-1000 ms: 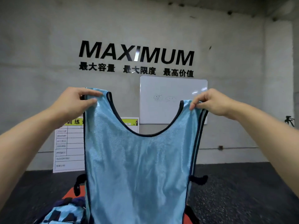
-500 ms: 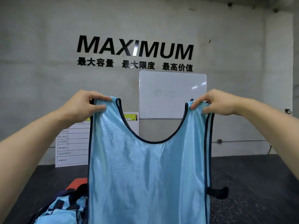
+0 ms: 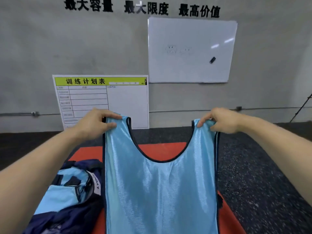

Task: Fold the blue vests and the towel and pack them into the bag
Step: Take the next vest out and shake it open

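Note:
A light blue vest with dark trim hangs spread flat in front of me, neckline at the top. My left hand pinches its left shoulder strap and my right hand pinches its right strap. At the lower left lies a dark navy bag with more light blue fabric lying in its mouth. No towel is in view.
A red mat lies on the dark speckled floor under the vest and bag. On the grey wall beyond hang a whiteboard and a training chart. A tripod leg shows at the far right.
My view has tilted down and both hands have lowered the vest toward the red mat. The grip on both straps is unchanged.

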Demonstrator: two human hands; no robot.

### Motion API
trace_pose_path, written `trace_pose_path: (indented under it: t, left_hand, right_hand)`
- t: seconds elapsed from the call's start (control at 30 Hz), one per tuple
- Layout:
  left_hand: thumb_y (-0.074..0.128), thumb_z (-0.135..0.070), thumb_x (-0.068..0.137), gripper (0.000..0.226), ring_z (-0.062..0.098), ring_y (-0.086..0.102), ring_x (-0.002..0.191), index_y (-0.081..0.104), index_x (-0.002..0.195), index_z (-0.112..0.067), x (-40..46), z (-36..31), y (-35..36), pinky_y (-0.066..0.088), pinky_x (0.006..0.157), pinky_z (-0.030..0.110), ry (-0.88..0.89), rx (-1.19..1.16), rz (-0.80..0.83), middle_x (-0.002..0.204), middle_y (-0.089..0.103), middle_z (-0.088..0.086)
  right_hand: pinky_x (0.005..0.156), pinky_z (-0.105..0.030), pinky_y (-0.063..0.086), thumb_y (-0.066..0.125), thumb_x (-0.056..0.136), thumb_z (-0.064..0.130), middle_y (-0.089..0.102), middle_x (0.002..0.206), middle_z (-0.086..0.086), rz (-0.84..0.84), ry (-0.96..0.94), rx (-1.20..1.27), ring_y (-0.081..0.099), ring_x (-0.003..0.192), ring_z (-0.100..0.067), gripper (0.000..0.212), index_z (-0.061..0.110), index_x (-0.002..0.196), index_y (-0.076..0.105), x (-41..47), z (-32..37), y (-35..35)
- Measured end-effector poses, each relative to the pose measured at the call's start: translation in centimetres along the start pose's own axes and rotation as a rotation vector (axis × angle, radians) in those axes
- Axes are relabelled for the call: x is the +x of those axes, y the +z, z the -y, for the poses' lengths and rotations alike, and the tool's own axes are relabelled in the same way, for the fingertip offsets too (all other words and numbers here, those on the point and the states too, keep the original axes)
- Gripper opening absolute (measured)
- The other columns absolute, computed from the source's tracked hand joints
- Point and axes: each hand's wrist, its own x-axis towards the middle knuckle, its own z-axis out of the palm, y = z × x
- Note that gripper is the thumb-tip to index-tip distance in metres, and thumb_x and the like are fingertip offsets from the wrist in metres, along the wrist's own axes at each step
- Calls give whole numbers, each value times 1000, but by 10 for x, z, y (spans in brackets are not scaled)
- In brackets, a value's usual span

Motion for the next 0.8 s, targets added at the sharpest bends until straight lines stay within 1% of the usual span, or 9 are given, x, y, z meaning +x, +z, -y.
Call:
trace_pose_path:
  t: [0.03, 0.1, 0.17, 0.23, 0.33, 0.4, 0.53, 0.67, 0.8]
  left_hand:
    - [70, -9, 94, 31, 6, 60, 108, 75, 119, -26, 6, 18, 15, 43, 91, 16, -30, -3, 25, 123, 66, -11]
    - [70, -8, 94, 32, 8, 59, 114, 75, 119, -27, 17, 55, 44, 42, 101, 23, -89, 0, 69, 125, 66, -12]
    - [70, -8, 93, 33, 10, 60, 118, 75, 118, -28, 30, 92, 72, 42, 106, 27, -125, 20, 95, 125, 66, -11]
    - [70, -8, 93, 33, 11, 59, 119, 74, 119, -28, 44, 128, 100, 42, 108, 29, -148, 45, 124, 126, 66, -10]
    - [68, -8, 94, 33, 9, 55, 121, 73, 122, -26, 66, 177, 146, 38, 107, 25, -180, 56, 183, 129, 63, -9]
    - [66, -8, 95, 35, 10, 55, 124, 71, 124, -27, 81, 210, 177, 36, 106, 23, -195, 75, 238, 133, 62, -9]
    - [61, -2, 95, 38, 14, 59, 110, 71, 125, -22, 114, 266, 232, 46, 104, 31, -237, 134, 315, 132, 62, -4]
    - [63, -6, 94, 37, 21, 61, 116, 69, 128, -19, 154, 301, 271, 51, 98, 34, -263, 174, 293, 135, 59, -1]
    - [68, -22, 94, 48, 28, 45, 137, 58, 140, -14, 200, 331, 294, 32, 116, 34, -261, 228, 195, 147, 48, 8]
  right_hand:
    - [50, -22, 31, 59, 89, 2, 53, 63, 16, 24, -2, -10, 40, 52, -11, 48, 47, 99, 72, 14, -6, 19]
    - [54, -17, 34, 56, 87, -2, 59, 78, 14, 74, -8, -19, 45, 58, -5, 52, 46, 101, 71, 42, -19, 57]
    - [73, -21, 47, 54, 88, -3, 64, 110, 12, 112, -10, -4, 58, 85, -6, 52, 41, 109, 73, 73, -36, 97]
    - [88, -31, 50, 53, 89, -4, 62, 127, 5, 140, -12, -6, 59, 103, -14, 52, 38, 111, 74, 104, -50, 135]
    - [78, -24, 41, 50, 88, -7, 57, 120, 6, 208, 17, -48, 51, 95, -7, 55, 34, 117, 73, 147, -67, 189]
    - [73, -21, 41, 49, 87, -7, 58, 116, 10, 270, 26, -78, 50, 88, -4, 56, 35, 115, 73, 175, -78, 226]
    - [84, -28, 44, 43, 82, -8, 66, 124, 3, 348, 50, -147, 58, 109, -18, 61, 36, 115, 71, 230, -99, 292]
    - [84, -29, 42, 42, 83, -4, 63, 129, 0, 346, 108, -228, 59, 118, -24, 60, 36, 119, 68, 282, -110, 329]
    - [105, -40, 44, 45, 89, 5, 50, 148, -2, 281, 123, -248, 50, 132, -29, 54, 31, 135, 57, 330, -124, 358]
